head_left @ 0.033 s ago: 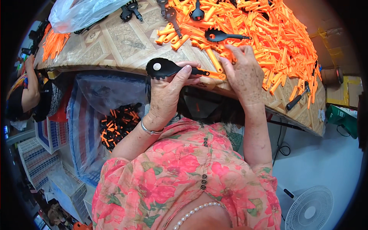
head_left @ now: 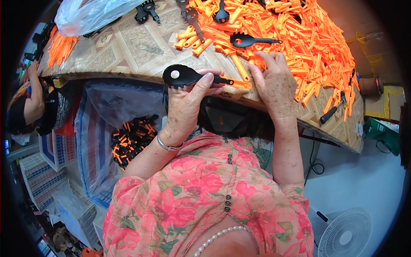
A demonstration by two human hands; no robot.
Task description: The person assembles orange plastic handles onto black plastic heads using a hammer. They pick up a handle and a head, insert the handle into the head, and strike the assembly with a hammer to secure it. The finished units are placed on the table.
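Observation:
My left hand (head_left: pixel 190 98) is closed around the neck of a black pasta server (head_left: pixel 182 76), held level just off the table's front edge. Its toothed head points left, with a pale round spot in the bowl. An orange plastic piece (head_left: pixel 242 84) is joined to its stem and points right. Beside that end, my right hand (head_left: pixel 276 81) reaches over the near side of a large heap of orange plastic handle pieces (head_left: pixel 295 38). Its thumb and fingers are curled in on an orange piece (head_left: pixel 258 62), mostly hidden by the fingers. Just beyond lies another black pasta server (head_left: pixel 252 40).
More black utensil heads (head_left: pixel 221 16) lie along the far side of the patterned table (head_left: pixel 128 51). A clear plastic bag (head_left: pixel 85 17) rests at the far left. Below, a striped, plastic-lined sack (head_left: pixel 92 141) holds black-and-orange pieces. Another person's arm (head_left: pixel 34 94) shows at left; a fan (head_left: pixel 346 235) stands lower right.
My right hand has shifted very slightly to the right and toward me. The left hand and its pasta server stay almost in place.

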